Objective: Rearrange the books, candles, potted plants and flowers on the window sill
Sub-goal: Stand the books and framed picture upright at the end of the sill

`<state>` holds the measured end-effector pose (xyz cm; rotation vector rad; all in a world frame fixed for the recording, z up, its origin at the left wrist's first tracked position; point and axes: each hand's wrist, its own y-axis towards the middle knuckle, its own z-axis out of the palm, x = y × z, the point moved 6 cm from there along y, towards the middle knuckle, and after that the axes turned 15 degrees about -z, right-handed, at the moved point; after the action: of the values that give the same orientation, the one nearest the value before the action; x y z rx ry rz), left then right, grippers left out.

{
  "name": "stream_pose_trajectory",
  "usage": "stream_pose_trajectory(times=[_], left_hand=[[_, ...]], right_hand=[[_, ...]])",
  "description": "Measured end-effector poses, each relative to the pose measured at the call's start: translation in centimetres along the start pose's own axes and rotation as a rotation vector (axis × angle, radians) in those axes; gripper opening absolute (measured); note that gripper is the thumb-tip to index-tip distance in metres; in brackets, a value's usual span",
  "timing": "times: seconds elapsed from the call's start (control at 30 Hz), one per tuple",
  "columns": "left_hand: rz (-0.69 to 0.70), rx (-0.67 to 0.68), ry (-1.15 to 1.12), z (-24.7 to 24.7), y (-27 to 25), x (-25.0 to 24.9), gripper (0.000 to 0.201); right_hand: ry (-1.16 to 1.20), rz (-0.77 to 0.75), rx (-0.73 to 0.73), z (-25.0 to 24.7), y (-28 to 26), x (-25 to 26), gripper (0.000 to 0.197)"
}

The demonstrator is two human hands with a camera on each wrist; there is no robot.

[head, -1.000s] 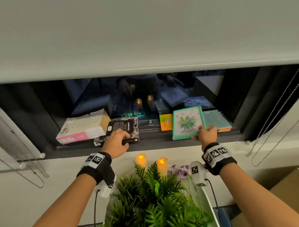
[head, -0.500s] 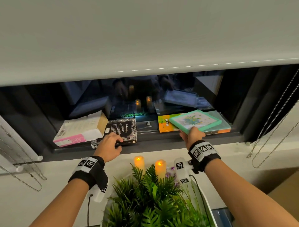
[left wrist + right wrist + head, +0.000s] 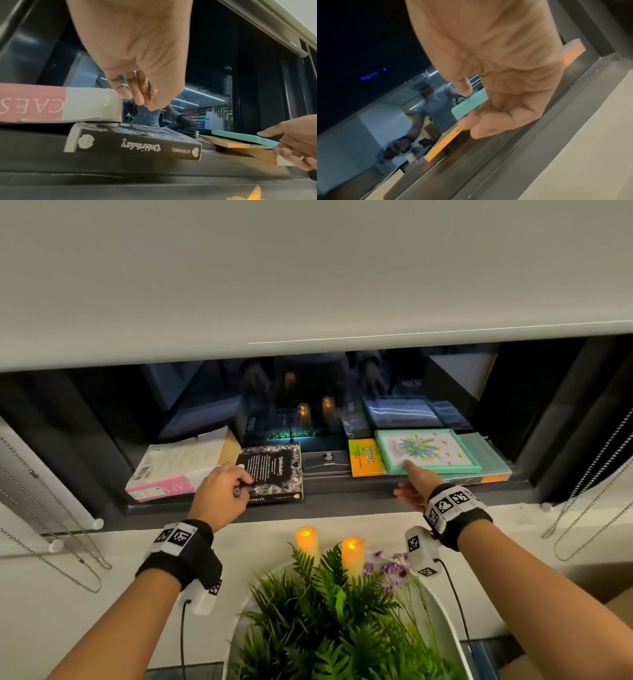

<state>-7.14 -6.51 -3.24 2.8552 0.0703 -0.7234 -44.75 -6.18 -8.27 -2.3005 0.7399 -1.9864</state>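
Using the black book [image 3: 272, 472] as the landmark on the window sill [image 3: 342, 501]: the left hand [image 3: 221, 491] is resting at its near-left corner, fingers loosely curled w/ tips hanging just above the cover, gripping nothing, probably steadying or about to shift it. The pink-spined book [image 3: 171, 470] is lying left of the black book, its corner overlapping on top. Right of the black book, the teal framed picture [image 3: 428, 451] is lying flat atop the orange book [image 3: 366, 462], likely stacked to clear sill space. The right hand [image 3: 412, 489] is pinching the frame's near-left edge, thumb on top, other fingers curled underneath. Candles [image 3: 329, 546] and a potted plant [image 3: 342, 621] are sitting below the black book, off the sill.
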Motion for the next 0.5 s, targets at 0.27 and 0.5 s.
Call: stream_pose_trajectory(times=[0.27,0.5], left_hand=[[-0.034,-0.18,0.035,-2.8,1.8,0.1,0.017],[-0.109,-0.053,0.269,-1.8,3.3,2.3,0.064]], right_hand=[[-0.443,-0.142,0.211,3.5,-0.9,3.6,0.027],[-0.558,-0.239,0.462,13.5,-3.0,5.5,0.023]])
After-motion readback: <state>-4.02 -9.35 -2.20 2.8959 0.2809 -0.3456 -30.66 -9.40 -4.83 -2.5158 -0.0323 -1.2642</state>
